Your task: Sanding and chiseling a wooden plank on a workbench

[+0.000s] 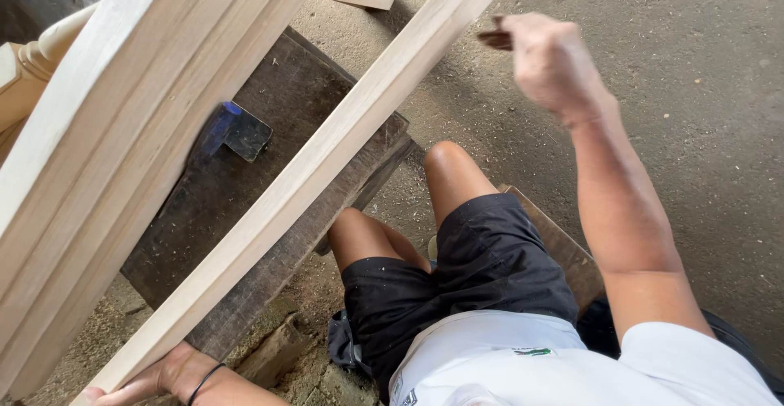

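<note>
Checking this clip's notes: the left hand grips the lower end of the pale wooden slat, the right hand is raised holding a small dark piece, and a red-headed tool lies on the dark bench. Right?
Not quite. In the head view the tool on the dark bench is blue, not red. The left hand does grip the slat's lower end, and the raised right hand holds a small dark piece.

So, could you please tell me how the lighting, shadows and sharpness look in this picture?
Head view: soft daylight, no glare; the pale wooden slat throws a soft shadow on the dark bench and concrete floor. The right hand is slightly motion-blurred; the near wooden frame looks soft, and the left hand is cut by the edge.
</note>
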